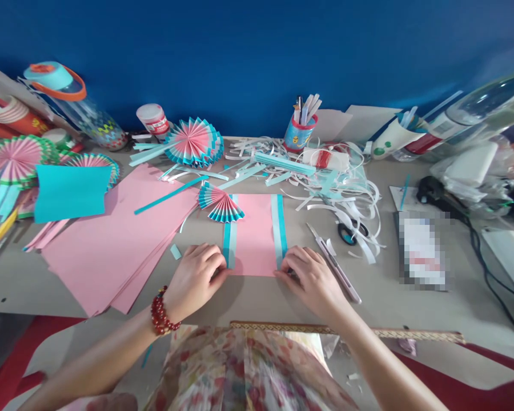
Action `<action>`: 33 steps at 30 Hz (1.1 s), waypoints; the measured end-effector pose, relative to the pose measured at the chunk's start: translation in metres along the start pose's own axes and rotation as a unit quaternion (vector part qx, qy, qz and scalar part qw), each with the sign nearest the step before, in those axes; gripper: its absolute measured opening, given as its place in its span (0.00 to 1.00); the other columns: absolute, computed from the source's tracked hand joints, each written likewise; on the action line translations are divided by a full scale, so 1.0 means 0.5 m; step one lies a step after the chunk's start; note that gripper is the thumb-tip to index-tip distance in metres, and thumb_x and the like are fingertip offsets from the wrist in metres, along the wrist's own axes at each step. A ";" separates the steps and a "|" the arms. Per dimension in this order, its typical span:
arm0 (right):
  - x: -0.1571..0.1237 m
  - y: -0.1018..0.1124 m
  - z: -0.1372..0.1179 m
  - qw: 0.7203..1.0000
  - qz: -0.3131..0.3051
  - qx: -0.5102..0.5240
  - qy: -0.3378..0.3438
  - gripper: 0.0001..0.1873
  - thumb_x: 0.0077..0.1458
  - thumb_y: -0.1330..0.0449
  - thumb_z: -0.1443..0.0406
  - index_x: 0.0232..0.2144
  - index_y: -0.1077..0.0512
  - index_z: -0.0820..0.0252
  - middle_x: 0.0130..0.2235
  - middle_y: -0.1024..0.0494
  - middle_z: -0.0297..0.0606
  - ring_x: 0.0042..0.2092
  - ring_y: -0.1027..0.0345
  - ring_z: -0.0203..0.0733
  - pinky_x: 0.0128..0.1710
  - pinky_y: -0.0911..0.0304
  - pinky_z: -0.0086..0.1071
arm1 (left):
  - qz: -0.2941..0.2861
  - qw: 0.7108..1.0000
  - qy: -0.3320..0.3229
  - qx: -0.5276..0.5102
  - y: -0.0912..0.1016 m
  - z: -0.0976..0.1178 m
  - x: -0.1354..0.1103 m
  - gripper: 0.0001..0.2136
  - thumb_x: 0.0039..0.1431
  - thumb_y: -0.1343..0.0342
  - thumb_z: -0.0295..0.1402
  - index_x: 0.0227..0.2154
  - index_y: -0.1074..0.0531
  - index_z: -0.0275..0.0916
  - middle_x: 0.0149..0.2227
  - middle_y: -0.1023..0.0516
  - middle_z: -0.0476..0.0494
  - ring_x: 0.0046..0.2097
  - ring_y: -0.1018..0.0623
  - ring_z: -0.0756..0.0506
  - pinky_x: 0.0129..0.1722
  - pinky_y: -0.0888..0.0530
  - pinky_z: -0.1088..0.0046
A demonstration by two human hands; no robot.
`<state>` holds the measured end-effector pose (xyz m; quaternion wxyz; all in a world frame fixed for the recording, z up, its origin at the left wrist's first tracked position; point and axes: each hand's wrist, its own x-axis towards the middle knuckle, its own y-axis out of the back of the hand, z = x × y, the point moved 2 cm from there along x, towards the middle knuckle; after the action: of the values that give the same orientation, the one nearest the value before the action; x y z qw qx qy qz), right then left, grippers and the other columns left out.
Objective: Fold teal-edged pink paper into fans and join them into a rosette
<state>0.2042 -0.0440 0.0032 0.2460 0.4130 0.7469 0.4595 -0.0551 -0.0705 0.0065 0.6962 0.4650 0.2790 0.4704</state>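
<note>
A pink sheet of paper (256, 240) with light and dark blue bands along both side edges lies flat on the table in front of me. My left hand (200, 273) is closed, thumb and curled fingers at the sheet's near left corner. At the near right corner my right hand (307, 273) grips in the same way. A small half-opened pleated paper fan (221, 204), pink with blue edges, rests over the sheet's far left corner. Beside my right hand lies a white utility knife (334, 262). Larger pink sheets (120, 240) are stacked left of my left hand.
Paper strips (282, 162) are heaped at the back, near a pen cup (300, 130) and a round pleated rosette (195, 144). Black-handled scissors (352, 231) lie at right among strips. A blue sheet (72, 193) and water bottle (77, 105) are left; cables (475, 245) run right.
</note>
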 end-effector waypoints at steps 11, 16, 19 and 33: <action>0.000 0.000 0.001 1.000 0.011 0.009 0.002 0.09 0.62 0.41 0.63 0.29 0.33 0.57 0.35 0.29 0.36 0.37 0.36 0.43 0.40 0.44 0.36 | 0.041 0.998 0.038 -0.029 -0.008 0.001 -0.013 0.04 0.63 0.46 0.29 0.40 0.34 0.40 0.41 0.28 0.44 0.43 0.27 0.43 0.43 0.33 0.64; -0.001 -0.001 0.003 1.000 0.015 0.003 0.006 0.09 0.62 0.42 0.63 0.29 0.33 0.57 0.35 0.28 0.36 0.37 0.35 0.43 0.40 0.43 0.36 | 0.070 0.996 0.040 -0.043 -0.014 0.004 -0.027 0.08 0.65 0.49 0.28 0.46 0.35 0.40 0.47 0.29 0.40 0.45 0.27 0.43 0.45 0.32 0.64; -0.001 -0.001 0.003 1.000 0.020 0.000 0.010 0.09 0.63 0.42 0.62 0.29 0.32 0.57 0.35 0.28 0.36 0.37 0.35 0.43 0.40 0.42 0.36 | 0.076 0.995 0.042 -0.048 -0.016 0.007 -0.031 0.09 0.66 0.51 0.27 0.47 0.36 0.40 0.47 0.29 0.39 0.46 0.27 0.42 0.46 0.31 0.64; 0.003 0.005 -0.002 1.000 0.026 0.016 0.000 0.09 0.61 0.39 0.62 0.28 0.31 0.58 0.34 0.28 0.36 0.37 0.34 0.42 0.39 0.41 0.36 | 0.028 0.995 -0.077 0.053 -0.016 0.022 -0.028 0.33 0.57 0.55 0.13 0.55 0.30 0.59 0.54 0.33 0.45 0.50 0.32 0.42 0.59 0.37 0.50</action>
<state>0.2038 -0.0428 0.0058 0.2276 0.4366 0.7428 0.4537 -0.0485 -0.0884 0.0033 0.6766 0.5437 0.2355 0.4372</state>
